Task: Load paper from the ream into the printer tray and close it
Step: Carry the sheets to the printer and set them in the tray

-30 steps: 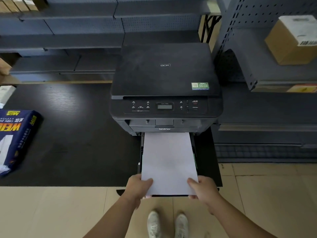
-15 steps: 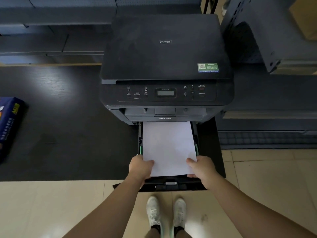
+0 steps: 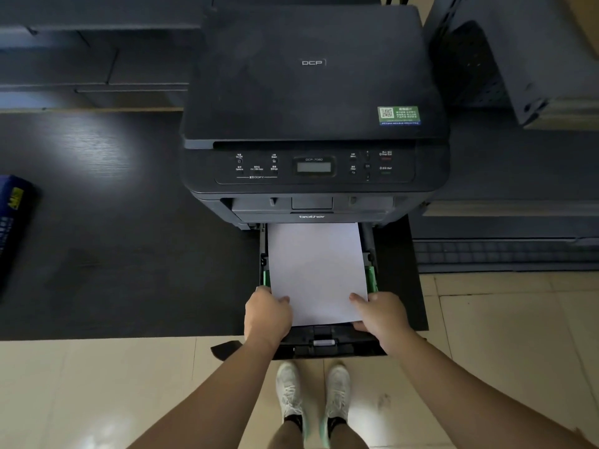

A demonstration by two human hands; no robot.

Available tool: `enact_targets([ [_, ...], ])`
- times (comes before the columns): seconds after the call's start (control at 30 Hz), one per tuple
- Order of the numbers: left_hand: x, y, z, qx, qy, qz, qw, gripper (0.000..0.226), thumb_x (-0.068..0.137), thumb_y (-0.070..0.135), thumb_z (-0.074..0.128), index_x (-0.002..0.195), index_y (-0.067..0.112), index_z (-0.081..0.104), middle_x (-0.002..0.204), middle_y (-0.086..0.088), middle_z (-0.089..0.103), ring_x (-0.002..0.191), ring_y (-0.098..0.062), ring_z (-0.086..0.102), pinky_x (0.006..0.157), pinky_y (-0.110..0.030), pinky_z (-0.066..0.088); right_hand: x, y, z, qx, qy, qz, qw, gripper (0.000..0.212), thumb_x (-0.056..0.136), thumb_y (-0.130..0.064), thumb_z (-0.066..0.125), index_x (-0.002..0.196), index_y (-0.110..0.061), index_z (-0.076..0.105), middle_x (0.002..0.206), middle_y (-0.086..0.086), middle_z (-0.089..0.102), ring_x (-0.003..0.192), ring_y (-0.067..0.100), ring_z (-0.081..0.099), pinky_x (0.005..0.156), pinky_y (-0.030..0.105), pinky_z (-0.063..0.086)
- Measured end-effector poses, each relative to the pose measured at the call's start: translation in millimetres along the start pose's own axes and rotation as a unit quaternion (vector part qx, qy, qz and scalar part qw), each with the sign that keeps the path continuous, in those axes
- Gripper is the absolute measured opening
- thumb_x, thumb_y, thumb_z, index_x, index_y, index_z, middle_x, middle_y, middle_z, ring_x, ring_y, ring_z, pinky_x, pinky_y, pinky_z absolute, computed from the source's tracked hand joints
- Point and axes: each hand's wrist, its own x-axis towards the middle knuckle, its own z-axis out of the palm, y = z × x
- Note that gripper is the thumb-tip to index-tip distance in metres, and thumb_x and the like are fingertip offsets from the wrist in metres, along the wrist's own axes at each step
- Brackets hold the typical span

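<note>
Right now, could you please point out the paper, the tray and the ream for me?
paper (image 3: 316,270): head view, middle of top sheet.
tray (image 3: 324,343): head view, front edge.
ream (image 3: 13,205): head view, blue wrapper.

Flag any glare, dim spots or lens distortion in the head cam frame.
Head view: a soft glare patch sits on the dark wood-grain tabletop; the black Brother printer is dim, though its panel labels read; the white paper stack looks greyish, not blown out, under the left hand and right hand; wide-angle bending curves the edges; the blue ream wrapper is cropped.
</note>
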Motion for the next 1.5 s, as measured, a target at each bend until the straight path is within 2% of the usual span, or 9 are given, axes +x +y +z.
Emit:
enact_targets([
  [0.13, -3, -3, -5, 0.070, 0.012, 0.020, 0.997, 0.011, 0.092, 0.006, 0.053, 0.100, 0.007, 0.061, 0.089, -0.006, 0.064, 0.076, -0.025, 0.062, 0.062, -0.032, 0.049, -5, 4, -7, -0.021, 0.002, -0.006, 1.000, 0.013, 0.093, -0.008, 0.060, 0.093, -0.001, 0.070, 0.088, 0.013, 0.074, 0.070, 0.022, 0.076, 0.070, 0.037, 0.065],
  [0.33, -2, -1, -5, 0.175, 0.034, 0.044, 0.983, 0.009, 0.093, 0.011, 0.053, 0.100, 0.011, 0.059, 0.092, -0.008, 0.067, 0.081, -0.029, 0.066, 0.072, -0.041, 0.059, -8, 1, -4, -0.060, 0.024, -0.036, 0.997, 0.011, 0.094, -0.007, 0.060, 0.096, -0.003, 0.069, 0.088, 0.014, 0.074, 0.062, 0.016, 0.073, 0.049, 0.023, 0.057],
  [0.63, -20, -7, -22, 0.202, 0.077, 0.113, 0.970, 0.034, 0.090, 0.027, 0.065, 0.122, 0.019, 0.055, 0.120, -0.002, 0.059, 0.091, -0.029, 0.067, 0.067, -0.036, 0.049, -21, 5, -22, -0.133, 0.075, -0.112, 0.982, 0.031, 0.087, -0.022, 0.066, 0.089, 0.009, 0.070, 0.077, 0.021, 0.074, 0.067, 0.033, 0.073, 0.064, 0.048, 0.063],
  [0.73, -17, -8, -24, 0.214, 0.079, 0.137, 0.964, 0.030, 0.090, 0.025, 0.064, 0.119, 0.019, 0.058, 0.119, -0.001, 0.057, 0.093, -0.027, 0.064, 0.067, -0.036, 0.048, -20, 4, -31, -0.222, 0.110, -0.154, 0.957, 0.026, 0.087, -0.031, 0.067, 0.098, -0.009, 0.074, 0.087, 0.005, 0.077, 0.072, 0.018, 0.068, 0.058, 0.024, 0.051],
  [0.83, -11, -9, -22, 0.259, 0.088, 0.181, 0.945, 0.034, 0.090, 0.026, 0.065, 0.123, 0.020, 0.062, 0.119, 0.000, 0.060, 0.106, -0.023, 0.059, 0.085, -0.037, 0.051, -16, 4, -34, -0.235, 0.129, -0.198, 0.943, 0.026, 0.086, -0.027, 0.072, 0.106, -0.011, 0.069, 0.078, -0.002, 0.069, 0.061, 0.006, 0.057, 0.051, 0.012, 0.035],
  [0.97, -5, -8, -16, 0.382, 0.125, 0.240, 0.883, 0.038, 0.093, 0.035, 0.060, 0.130, 0.025, 0.057, 0.128, -0.001, 0.053, 0.118, -0.024, 0.047, 0.096, -0.040, 0.040, -3, 5, -29, -0.244, 0.180, -0.205, 0.931, 0.065, 0.075, -0.035, 0.080, 0.131, -0.015, 0.053, 0.116, 0.010, 0.057, 0.100, 0.025, 0.058, 0.083, 0.034, 0.051],
  [1.03, -2, -8, -8, 0.439, 0.107, 0.276, 0.848, 0.037, 0.094, 0.039, 0.057, 0.129, 0.027, 0.058, 0.132, -0.001, 0.047, 0.120, -0.025, 0.042, 0.097, -0.042, 0.035, 3, 5, -23, -0.303, 0.194, -0.206, 0.910, 0.079, 0.071, -0.042, 0.080, 0.138, -0.021, 0.043, 0.127, 0.011, 0.050, 0.116, 0.031, 0.051, 0.098, 0.046, 0.043],
  [1.23, 8, -13, 3, 0.493, 0.052, 0.266, 0.827, 0.038, 0.096, 0.042, 0.052, 0.132, 0.032, 0.053, 0.143, -0.006, 0.034, 0.126, -0.030, 0.032, 0.098, -0.053, 0.028, 14, 8, -12, -0.352, 0.195, -0.178, 0.898, 0.088, 0.071, -0.043, 0.080, 0.143, -0.023, 0.033, 0.137, 0.013, 0.046, 0.125, 0.032, 0.044, 0.100, 0.047, 0.036],
  [1.5, -1, -18, -7, 0.458, 0.077, 0.255, 0.848, 0.043, 0.095, 0.042, 0.054, 0.136, 0.032, 0.050, 0.144, -0.003, 0.036, 0.127, -0.028, 0.034, 0.099, -0.048, 0.032, 13, 7, -12, -0.329, 0.185, -0.210, 0.902, 0.087, 0.071, -0.042, 0.080, 0.143, -0.024, 0.035, 0.135, 0.012, 0.046, 0.124, 0.031, 0.044, 0.100, 0.048, 0.036],
])
